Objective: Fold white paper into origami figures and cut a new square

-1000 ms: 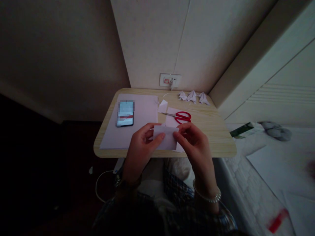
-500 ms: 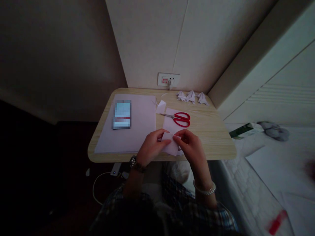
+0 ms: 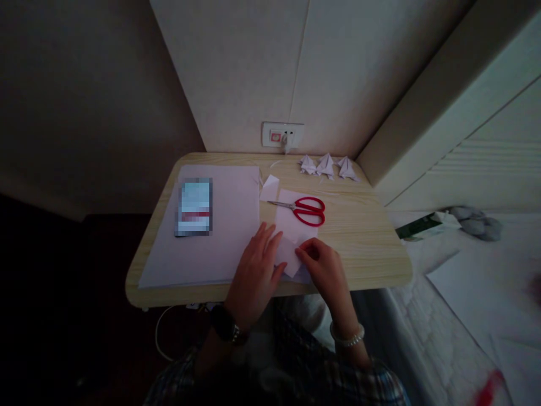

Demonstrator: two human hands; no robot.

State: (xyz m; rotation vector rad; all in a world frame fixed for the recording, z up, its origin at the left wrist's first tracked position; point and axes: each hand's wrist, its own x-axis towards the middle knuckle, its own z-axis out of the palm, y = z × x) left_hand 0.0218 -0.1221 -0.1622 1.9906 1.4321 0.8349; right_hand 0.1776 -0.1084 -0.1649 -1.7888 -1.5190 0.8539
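Near the table's front edge lies a small folded piece of white paper [image 3: 289, 257]. My right hand [image 3: 323, 262] pinches its right corner between thumb and fingertips. On the paper's left side my left hand [image 3: 256, 273] rests with its fingers stretched out and the thumb at the paper's edge. Beyond the hands, red-handled scissors [image 3: 302, 209] lie across a flat paper strip [image 3: 291, 225], their blades pointing left. A small paper scrap [image 3: 269, 187] is just past the blade tips.
Large white sheets [image 3: 228, 225] cover the table's left part, with a phone [image 3: 194, 207] on them. Three folded paper figures [image 3: 325, 166] stand in a row at the back right. A wall socket [image 3: 282, 135] holds a plug. To the right is a bed [image 3: 426, 304] with papers.
The folded paper has come down onto the table. My left hand has gone from pinching it to lying flat with fingers extended. My right hand still pinches the paper; the view has shifted slightly.
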